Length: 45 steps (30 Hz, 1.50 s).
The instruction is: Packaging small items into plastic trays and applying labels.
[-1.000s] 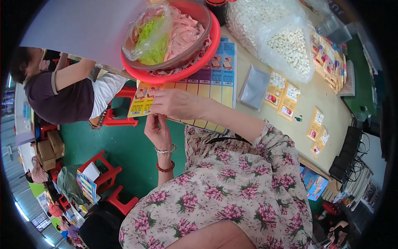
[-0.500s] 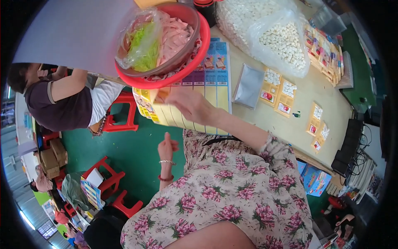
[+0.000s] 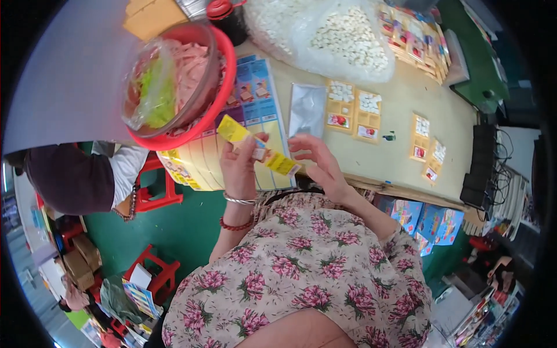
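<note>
Right now, one yellow strip (image 3: 277, 161) is up in the left hand (image 3: 238, 173), over the front edge of the counter (image 3: 371, 159). It looks like one loose piece, so that bit seems done. Much seems left: printed sheets (image 3: 262, 95) lie flat on the counter, partly under the red bowl (image 3: 228, 75), and I can't tell how many there are. The strip is long and thin. Its long way runs on a slant, with one end up to the left, the other down to the right. The left hand's grip is pinched on its middle, thumb and fingers close together. The right hand (image 3: 326, 173) has its fingers bent and spread, just beside the low end, holding nothing I can see.
</note>
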Each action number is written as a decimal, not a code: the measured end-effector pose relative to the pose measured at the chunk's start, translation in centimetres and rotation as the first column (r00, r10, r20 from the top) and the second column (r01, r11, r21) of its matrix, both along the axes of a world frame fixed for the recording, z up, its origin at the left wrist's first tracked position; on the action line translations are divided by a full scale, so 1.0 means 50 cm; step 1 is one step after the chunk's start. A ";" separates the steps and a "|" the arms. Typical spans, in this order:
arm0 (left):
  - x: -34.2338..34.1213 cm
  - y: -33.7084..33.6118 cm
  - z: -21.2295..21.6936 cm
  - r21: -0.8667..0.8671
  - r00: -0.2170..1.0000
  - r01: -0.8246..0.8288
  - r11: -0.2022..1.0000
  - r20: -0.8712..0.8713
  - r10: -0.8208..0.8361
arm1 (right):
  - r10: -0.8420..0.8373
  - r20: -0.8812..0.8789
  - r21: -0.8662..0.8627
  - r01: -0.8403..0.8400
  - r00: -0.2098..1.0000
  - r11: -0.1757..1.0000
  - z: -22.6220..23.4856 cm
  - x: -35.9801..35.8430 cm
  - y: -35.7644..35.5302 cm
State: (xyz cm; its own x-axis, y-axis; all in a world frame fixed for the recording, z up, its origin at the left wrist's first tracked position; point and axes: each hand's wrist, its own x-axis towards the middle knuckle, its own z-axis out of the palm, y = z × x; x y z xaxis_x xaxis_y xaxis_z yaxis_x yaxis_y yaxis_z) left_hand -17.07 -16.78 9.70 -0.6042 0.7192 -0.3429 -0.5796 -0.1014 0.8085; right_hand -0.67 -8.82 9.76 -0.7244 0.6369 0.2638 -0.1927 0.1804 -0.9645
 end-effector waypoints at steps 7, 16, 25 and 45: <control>0.076 0.100 -0.041 0.065 0.987 0.093 0.994 -0.134 -0.084 | 0.006 0.477 -0.412 0.217 0.879 0.885 -0.014 0.030 0.063; 0.019 0.170 -0.144 -0.217 0.729 -0.027 0.976 -0.672 -0.129 | -0.107 0.678 -0.045 0.186 0.727 0.982 -0.022 0.033 0.198; 0.003 0.171 -0.128 -0.248 0.585 -0.037 0.968 -0.791 -0.179 | -0.287 0.723 0.244 0.157 0.629 0.957 -0.038 0.008 0.195; 0.025 0.171 -0.111 -0.126 0.470 -0.033 0.991 -0.877 -0.096 | -0.428 0.681 0.402 0.186 0.594 0.897 -0.076 0.010 0.200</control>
